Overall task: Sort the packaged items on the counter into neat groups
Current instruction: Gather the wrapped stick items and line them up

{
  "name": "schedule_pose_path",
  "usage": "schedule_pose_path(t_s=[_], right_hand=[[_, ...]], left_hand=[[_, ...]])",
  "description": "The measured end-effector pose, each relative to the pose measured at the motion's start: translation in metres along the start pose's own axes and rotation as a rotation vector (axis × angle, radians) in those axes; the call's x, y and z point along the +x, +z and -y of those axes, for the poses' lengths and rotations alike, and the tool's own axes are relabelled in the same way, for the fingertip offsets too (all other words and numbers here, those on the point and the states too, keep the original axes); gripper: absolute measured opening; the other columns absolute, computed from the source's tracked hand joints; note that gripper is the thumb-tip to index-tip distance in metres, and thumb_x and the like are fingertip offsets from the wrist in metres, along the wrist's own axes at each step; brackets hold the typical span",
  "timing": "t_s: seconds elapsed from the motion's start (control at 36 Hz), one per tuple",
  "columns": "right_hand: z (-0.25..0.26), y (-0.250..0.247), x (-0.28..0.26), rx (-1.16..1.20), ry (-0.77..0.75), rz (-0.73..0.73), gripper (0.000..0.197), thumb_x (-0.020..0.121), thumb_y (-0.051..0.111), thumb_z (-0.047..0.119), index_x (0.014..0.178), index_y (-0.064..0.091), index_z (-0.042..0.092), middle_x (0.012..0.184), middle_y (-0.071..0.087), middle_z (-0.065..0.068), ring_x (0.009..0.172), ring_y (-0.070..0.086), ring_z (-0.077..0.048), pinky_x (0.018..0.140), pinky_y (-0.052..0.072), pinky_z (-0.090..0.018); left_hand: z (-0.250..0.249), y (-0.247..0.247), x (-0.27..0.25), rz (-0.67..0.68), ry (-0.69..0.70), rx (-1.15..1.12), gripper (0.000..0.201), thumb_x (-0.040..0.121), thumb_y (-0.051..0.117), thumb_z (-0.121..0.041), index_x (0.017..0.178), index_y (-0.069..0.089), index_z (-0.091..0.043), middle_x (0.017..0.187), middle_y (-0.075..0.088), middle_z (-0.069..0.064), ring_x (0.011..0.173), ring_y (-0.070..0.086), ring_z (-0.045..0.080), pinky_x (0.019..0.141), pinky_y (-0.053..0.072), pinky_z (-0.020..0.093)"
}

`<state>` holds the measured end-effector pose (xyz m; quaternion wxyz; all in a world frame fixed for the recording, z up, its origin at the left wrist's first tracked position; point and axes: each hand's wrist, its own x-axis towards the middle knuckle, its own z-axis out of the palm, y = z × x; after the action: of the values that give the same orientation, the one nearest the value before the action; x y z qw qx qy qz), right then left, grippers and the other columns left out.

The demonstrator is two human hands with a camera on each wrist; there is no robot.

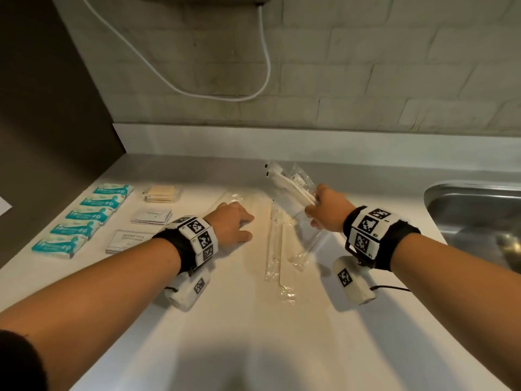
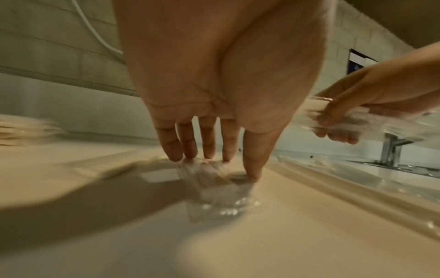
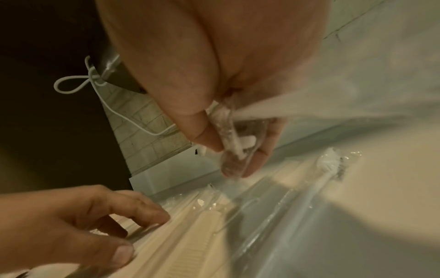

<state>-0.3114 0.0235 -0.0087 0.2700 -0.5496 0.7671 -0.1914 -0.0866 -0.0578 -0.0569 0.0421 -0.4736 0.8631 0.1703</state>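
Most of the sorting looks done. At the left of the head view a neat row of teal soap packs (image 1: 84, 218) runs diagonally down the worktop (image 1: 253, 334), and just right of it sit three small groups: a tan packet (image 1: 162, 193), a stack of white sachets (image 1: 152, 216) and the shampoo sachets (image 1: 128, 240). What seems left is the loose scatter of clear-wrapped toothbrush packs (image 1: 275, 244) at frame centre.

The left hand (image 1: 232, 222) presses flat on a clear wrapper (image 2: 214, 188) on the worktop, its fingers (image 2: 188, 141) nearly straight, tips on the film and gripping nothing. The right hand (image 1: 327, 211) is lifted above the worktop at centre right, its fingers (image 3: 257, 161) and thumb pinching a bundle of wrapped toothbrushes (image 1: 290, 180) that fans toward the upper middle of the frame.

The wrappers are thin, glossy, crinkled film, long and narrow, likely slippery against each other; white handles show through. The soap packs are soft, pillowy rectangles; the sachets are flat and matte. The worktop is smooth and pale, with a steel sink (image 1: 479, 215) at the right edge
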Motion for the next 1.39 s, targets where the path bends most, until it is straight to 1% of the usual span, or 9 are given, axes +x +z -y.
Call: schedule_pose_path(t_s=[0.17,0.31,0.53,0.81,0.94,1.14,1.19,1.28,1.39], right_hand=[[-0.004,0.0,-0.003,-0.004,0.004,-0.006,0.015,0.092,0.054,0.012,0.101,0.043,0.007,0.096,0.065,-0.016,0.072,0.062,-0.023,0.058,0.049,-0.028],[-0.008,-0.001,-0.008,0.055,0.02,-0.011,0.017,0.093,0.051,0.01,0.108,0.045,0.004,0.097,0.065,-0.017,0.068,0.062,-0.022,0.056,0.051,-0.027],[-0.023,-0.019,-0.021,0.068,0.038,-0.06,0.016,0.092,0.05,0.009,0.106,0.043,0.005,0.101,0.066,-0.021,0.077,0.067,-0.031,0.072,0.056,-0.04],[-0.031,-0.028,-0.033,0.165,0.012,-0.036,0.021,0.092,0.051,0.008,0.112,0.046,0.002,0.1,0.066,-0.021,0.078,0.067,-0.031,0.078,0.059,-0.046],[-0.014,-0.029,-0.029,0.3,-0.037,-0.035,0.017,0.095,0.047,0.013,0.111,0.043,0.005,0.085,0.065,-0.013,0.068,0.064,-0.023,0.069,0.056,-0.038],[-0.01,-0.037,-0.03,0.316,-0.041,-0.064,0.016,0.094,0.047,0.012,0.105,0.047,0.0,0.079,0.064,-0.012,0.059,0.061,-0.023,0.058,0.055,-0.037],[-0.019,-0.04,-0.032,0.299,-0.014,-0.089,0.009,0.096,0.047,0.01,0.102,0.043,0.005,0.079,0.062,-0.01,0.056,0.058,-0.018,0.051,0.05,-0.027],[-0.036,-0.044,-0.033,0.269,0.004,-0.101,0.006,0.096,0.047,0.009,0.101,0.044,0.008,0.077,0.063,-0.008,0.059,0.06,-0.019,0.061,0.055,-0.035],[-0.047,-0.051,-0.033,0.234,0.025,-0.125,0.009,0.095,0.048,0.005,0.102,0.044,0.006,0.085,0.063,-0.015,0.06,0.059,-0.021,0.062,0.055,-0.035]], left_hand=[[-0.009,-0.011,-0.002,-0.146,0.012,0.001,0.035,0.088,0.058,-0.045,0.118,0.066,-0.027,0.124,0.055,0.001,0.119,0.042,0.023,0.103,0.038,0.041],[-0.052,-0.005,-0.005,-0.074,-0.084,-0.148,0.037,0.087,0.055,-0.056,0.085,0.066,-0.02,0.087,0.068,-0.001,0.079,0.064,0.016,0.08,0.055,0.038],[-0.074,0.002,0.006,0.012,-0.195,-0.047,0.039,0.088,0.061,-0.027,0.056,0.044,-0.012,0.055,0.043,0.001,0.049,0.044,0.016,0.049,0.037,0.025],[-0.083,-0.019,0.006,-0.259,-0.174,-0.525,0.02,0.088,0.065,-0.019,0.074,0.052,-0.014,0.072,0.059,0.005,0.066,0.057,0.021,0.071,0.052,0.033],[-0.11,-0.028,0.0,-0.194,-0.026,-0.84,0.019,0.087,0.07,-0.021,0.094,0.057,-0.009,0.071,0.062,0.003,0.052,0.06,0.012,0.051,0.052,0.021],[-0.135,-0.018,0.004,-0.073,0.096,-0.982,0.023,0.086,0.072,-0.012,0.102,0.059,-0.002,0.088,0.059,0.009,0.063,0.062,0.01,0.051,0.052,0.016],[-0.134,-0.017,0.006,0.021,0.161,-0.94,0.029,0.085,0.072,-0.018,0.11,0.063,-0.006,0.097,0.063,0.009,0.074,0.065,0.013,0.058,0.053,0.017],[-0.124,-0.015,0.012,0.055,0.22,-0.714,0.034,0.087,0.071,-0.025,0.119,0.065,-0.016,0.114,0.067,0.003,0.094,0.067,0.018,0.078,0.055,0.026],[-0.104,-0.015,0.018,0.004,0.252,-0.048,0.047,0.094,0.057,-0.026,0.14,0.049,-0.023,0.148,0.043,0.002,0.133,0.043,0.023,0.111,0.034,0.036]])
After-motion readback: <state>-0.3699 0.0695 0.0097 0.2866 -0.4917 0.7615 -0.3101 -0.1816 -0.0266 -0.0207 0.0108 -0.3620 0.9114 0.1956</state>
